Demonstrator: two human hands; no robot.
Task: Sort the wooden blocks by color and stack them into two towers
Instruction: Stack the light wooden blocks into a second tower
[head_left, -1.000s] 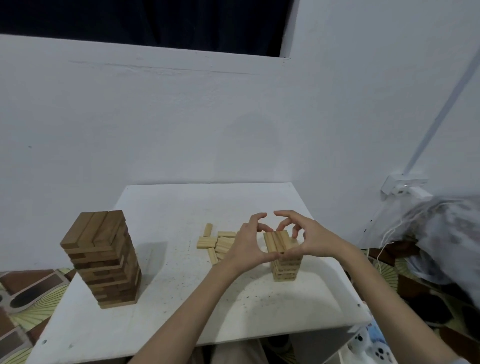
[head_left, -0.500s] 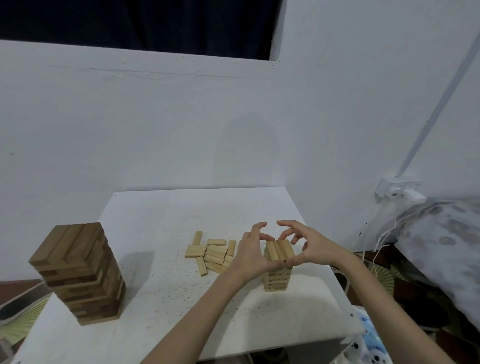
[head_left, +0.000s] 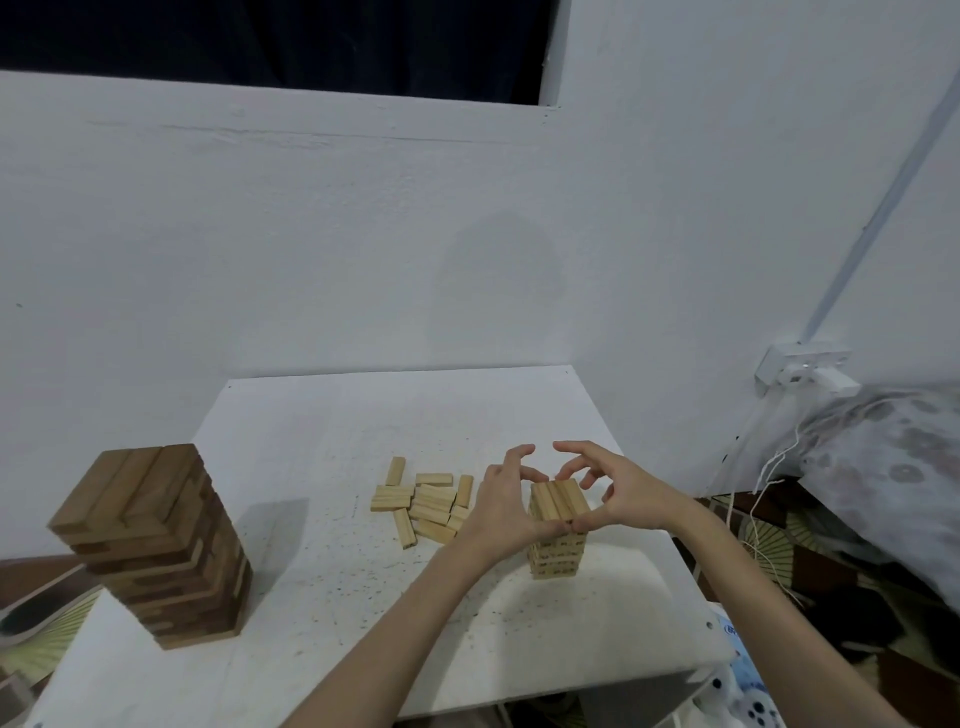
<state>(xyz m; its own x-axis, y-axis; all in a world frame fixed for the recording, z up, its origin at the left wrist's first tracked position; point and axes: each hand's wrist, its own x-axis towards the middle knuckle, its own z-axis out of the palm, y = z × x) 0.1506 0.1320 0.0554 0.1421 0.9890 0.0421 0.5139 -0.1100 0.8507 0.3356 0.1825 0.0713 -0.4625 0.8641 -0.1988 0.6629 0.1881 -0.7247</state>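
A short light-wood tower (head_left: 555, 557) stands on the right part of the white table (head_left: 337, 426). My left hand (head_left: 503, 500) and my right hand (head_left: 629, 492) flank its top layer (head_left: 558, 498). Both thumbs press the layer's near end and meet there. The curled middle fingers touch its far end, while the index fingers arch above it. Several loose light blocks (head_left: 428, 503) lie in a pile just left of this tower. A taller dark-wood tower (head_left: 156, 545) stands at the table's left front.
A white wall closes the table's back and right sides. A wall socket (head_left: 802, 370) with white cords sits at the right, above patterned fabric (head_left: 883, 467). The table's front edge runs just below my forearms.
Both hands stay at the top of the light tower. The index fingers have spread a little apart. The view has shifted, so the towers sit differently in the frame.
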